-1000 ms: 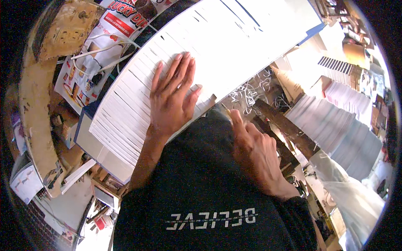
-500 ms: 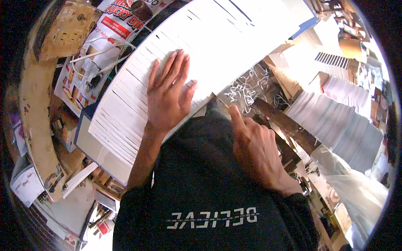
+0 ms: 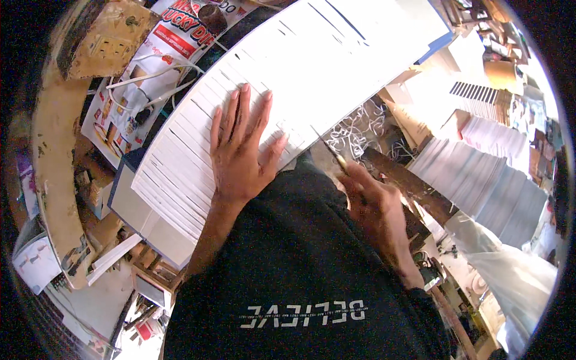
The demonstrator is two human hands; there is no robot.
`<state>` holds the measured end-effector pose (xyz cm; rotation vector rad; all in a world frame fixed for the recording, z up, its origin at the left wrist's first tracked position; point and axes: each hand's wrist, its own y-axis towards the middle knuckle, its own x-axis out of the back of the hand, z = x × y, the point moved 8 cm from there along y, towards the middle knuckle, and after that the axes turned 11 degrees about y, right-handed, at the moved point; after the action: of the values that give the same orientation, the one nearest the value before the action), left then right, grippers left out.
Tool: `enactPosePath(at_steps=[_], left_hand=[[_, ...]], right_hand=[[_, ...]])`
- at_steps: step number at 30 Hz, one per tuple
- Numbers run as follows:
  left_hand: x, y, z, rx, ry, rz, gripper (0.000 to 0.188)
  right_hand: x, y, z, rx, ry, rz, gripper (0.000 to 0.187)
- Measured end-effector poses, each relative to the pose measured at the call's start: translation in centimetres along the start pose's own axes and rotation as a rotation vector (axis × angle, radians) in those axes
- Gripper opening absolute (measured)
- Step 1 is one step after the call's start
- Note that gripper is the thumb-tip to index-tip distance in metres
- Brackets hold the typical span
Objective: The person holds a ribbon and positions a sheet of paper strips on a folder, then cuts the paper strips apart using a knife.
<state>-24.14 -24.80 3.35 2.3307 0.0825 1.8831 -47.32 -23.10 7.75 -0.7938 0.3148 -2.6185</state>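
Observation:
A long row of white paper stacks (image 3: 175,157), with thin dark gaps between them, runs from lower left to upper right. My left hand (image 3: 241,162) lies flat on its top, fingers stretched and slightly spread. In my closed right hand (image 3: 379,207), beside the row's near edge, is a thin-bladed knife (image 3: 329,144) with a pale yellowish handle end showing. The knife's dark blade points up and left, its tip by the paper's edge; whether it touches cannot be made out. A blue-edged board (image 3: 133,201) shows at the row's lower left end.
Tangled white strips (image 3: 363,129) lie beyond my right hand. Tall stacks of printed sheets (image 3: 474,174) stand at the right, near a translucent plastic sheet (image 3: 489,249). At upper left are a wooden socket board (image 3: 111,45), a white cable (image 3: 135,78) and a colourful printed banner (image 3: 129,123).
My right hand has moved right and a little down, and more of the knife's blade now shows. My left hand has slid slightly down, its fingers spread wider.

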Motion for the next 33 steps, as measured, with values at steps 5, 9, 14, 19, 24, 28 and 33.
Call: enactPosePath(at_steps=[5,9,14,19,24,28,33], left_hand=[[0.2,0.1,-0.2,0.011,0.019,-0.039,0.066],[0.2,0.0,-0.1,0.026,0.031,-0.049,0.065],[0.1,0.0,-0.1,0.034,0.047,-0.053,0.066],[0.0,-0.1,0.0,0.041,0.05,-0.056,0.067],[-0.2,-0.2,0.0,0.033,0.009,-0.055,0.067],[-0.3,-0.1,0.0,0.032,0.011,-0.053,0.067],[-0.2,-0.2,0.1,0.033,-0.001,-0.06,0.067]], right_hand=[[-2.7,1.1,0.8,0.206,-0.107,-0.028,0.03],[-3.5,1.4,-0.1,0.168,-0.129,-0.004,0.028],[-3.8,1.4,-0.1,0.185,-0.122,-0.023,0.027],[-4.1,1.4,-0.4,0.206,-0.197,-0.026,0.029],[-4.0,1.4,-0.2,0.18,-0.206,0.002,0.031],[-3.9,1.5,-0.3,0.18,-0.199,0.011,0.032],[-4.0,1.6,-0.1,0.204,-0.197,0.006,0.032]])
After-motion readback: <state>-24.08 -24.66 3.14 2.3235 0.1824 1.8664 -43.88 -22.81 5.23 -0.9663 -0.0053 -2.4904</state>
